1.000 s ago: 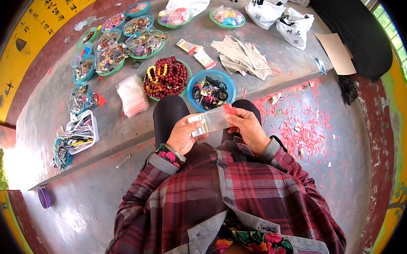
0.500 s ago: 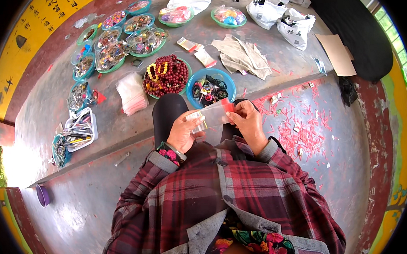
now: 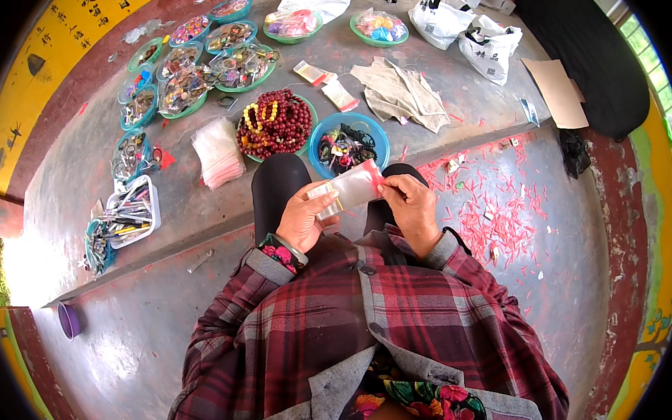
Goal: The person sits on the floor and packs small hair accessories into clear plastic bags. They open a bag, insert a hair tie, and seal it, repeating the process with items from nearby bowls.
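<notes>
Over my lap, a small clear plastic bag [image 3: 356,184] with a red edge is stretched between my two hands. My left hand [image 3: 299,218] is closed round one end, where a pale piece with a yellow edge shows; I cannot make out what it is. At the other end, my right hand [image 3: 414,211] pinches the red edge strip [image 3: 377,173] between thumb and fingertips. Just beyond my knees stand a blue bowl [image 3: 385,144] of small dark and coloured trinkets and a bowl of dark red bead strings [image 3: 285,132]. A stack of clear bags with red edges [image 3: 219,157] lies to their left.
Bowls of packaged trinkets [image 3: 243,68] crowd the far left of the raised platform, with a white tray of pens [image 3: 154,209] nearer. A beige cloth [image 3: 398,94] and white carrier bags [image 3: 490,46] lie farther right. Red strips [image 3: 498,215] litter the floor at right.
The bag has tilted slightly, and its red end, a broad flat band before, now looks narrower and gathered at my right fingertips. My left hand has hardly moved.
</notes>
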`<state>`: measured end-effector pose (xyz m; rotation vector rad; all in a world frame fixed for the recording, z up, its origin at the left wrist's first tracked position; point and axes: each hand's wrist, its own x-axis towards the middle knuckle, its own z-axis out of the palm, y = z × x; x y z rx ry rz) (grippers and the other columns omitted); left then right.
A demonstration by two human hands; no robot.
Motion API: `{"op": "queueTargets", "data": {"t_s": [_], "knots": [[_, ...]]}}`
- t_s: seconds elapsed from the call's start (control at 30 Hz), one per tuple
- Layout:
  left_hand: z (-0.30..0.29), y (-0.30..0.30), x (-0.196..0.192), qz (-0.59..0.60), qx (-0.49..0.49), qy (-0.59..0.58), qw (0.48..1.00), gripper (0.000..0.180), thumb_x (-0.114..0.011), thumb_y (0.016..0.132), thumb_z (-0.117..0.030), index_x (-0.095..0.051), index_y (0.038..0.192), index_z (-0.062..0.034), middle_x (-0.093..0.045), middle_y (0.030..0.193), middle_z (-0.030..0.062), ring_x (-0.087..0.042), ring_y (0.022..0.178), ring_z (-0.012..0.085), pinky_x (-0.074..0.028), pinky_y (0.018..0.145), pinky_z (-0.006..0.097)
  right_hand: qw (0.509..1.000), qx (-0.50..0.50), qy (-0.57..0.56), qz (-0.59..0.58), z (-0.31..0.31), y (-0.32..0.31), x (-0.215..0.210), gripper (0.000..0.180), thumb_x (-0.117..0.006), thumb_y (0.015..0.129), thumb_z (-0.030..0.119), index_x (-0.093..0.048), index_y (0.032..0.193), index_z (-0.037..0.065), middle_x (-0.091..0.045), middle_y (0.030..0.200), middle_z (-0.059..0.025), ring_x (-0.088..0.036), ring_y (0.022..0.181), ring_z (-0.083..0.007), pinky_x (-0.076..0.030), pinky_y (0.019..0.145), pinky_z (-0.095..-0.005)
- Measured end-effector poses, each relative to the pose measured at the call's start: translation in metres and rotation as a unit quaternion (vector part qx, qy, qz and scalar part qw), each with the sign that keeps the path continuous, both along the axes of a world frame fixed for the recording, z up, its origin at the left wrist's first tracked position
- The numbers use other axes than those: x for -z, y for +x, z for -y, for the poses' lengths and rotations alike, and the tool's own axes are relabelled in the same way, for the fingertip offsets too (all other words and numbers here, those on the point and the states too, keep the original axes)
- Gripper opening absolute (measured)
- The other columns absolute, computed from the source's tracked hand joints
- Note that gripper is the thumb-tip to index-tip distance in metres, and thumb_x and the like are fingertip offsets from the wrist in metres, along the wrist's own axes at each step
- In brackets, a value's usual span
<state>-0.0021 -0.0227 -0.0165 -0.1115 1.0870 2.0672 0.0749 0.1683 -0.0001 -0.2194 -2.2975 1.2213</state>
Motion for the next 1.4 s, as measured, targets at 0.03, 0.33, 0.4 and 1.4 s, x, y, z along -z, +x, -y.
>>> {"op": "queueTargets", "data": {"t_s": [0.03,0.33,0.4,1.4], "knots": [[0.000,0.000,0.000,0.001,0.000,0.000,1.000,0.032,-0.066,0.081,-0.010,-0.053,0.110,-0.0040,-0.063,0.095,0.0055,-0.063,0.082,0.0172,-0.051,0.056,0.026,1.000,-0.001,-0.012,0.001,0.000,0.000,0.001,0.007,-0.066,0.075,0.006,-0.062,0.080,0.002,-0.059,0.071,-0.0097,-0.059,0.065,-0.0243,-0.046,0.058,-0.0317],[0.000,0.000,0.000,0.000,0.011,0.010,1.000,0.033,-0.064,0.083,-0.012,-0.052,0.113,-0.0040,-0.062,0.096,0.0066,-0.064,0.079,0.0190,-0.051,0.056,0.025,1.000,0.011,0.010,0.008,0.001,0.000,-0.002,0.010,-0.065,0.076,0.008,-0.062,0.083,0.003,-0.061,0.077,-0.0095,-0.059,0.070,-0.0240,-0.046,0.062,-0.0326],[-0.001,0.001,-0.001,-0.005,0.009,0.005,1.000,0.033,-0.064,0.083,-0.013,-0.052,0.113,-0.0041,-0.062,0.096,0.0068,-0.064,0.078,0.0194,-0.051,0.056,0.025,0.987,0.016,0.159,-0.031,0.000,-0.001,-0.006,0.011,-0.065,0.074,0.009,-0.063,0.084,0.006,-0.060,0.081,-0.0074,-0.058,0.074,-0.0232,-0.044,0.065,-0.0336],[0.000,0.003,0.008,-0.003,0.001,0.040,0.999,0.035,-0.064,0.084,-0.016,-0.053,0.115,-0.0056,-0.062,0.099,0.0060,-0.063,0.080,0.0191,-0.051,0.057,0.026,0.956,-0.050,-0.278,0.085,-0.002,-0.001,0.009,0.010,-0.065,0.081,0.005,-0.064,0.083,-0.004,-0.055,0.068,0.0031,-0.045,0.062,-0.0031,-0.037,0.054,-0.0188]]}}
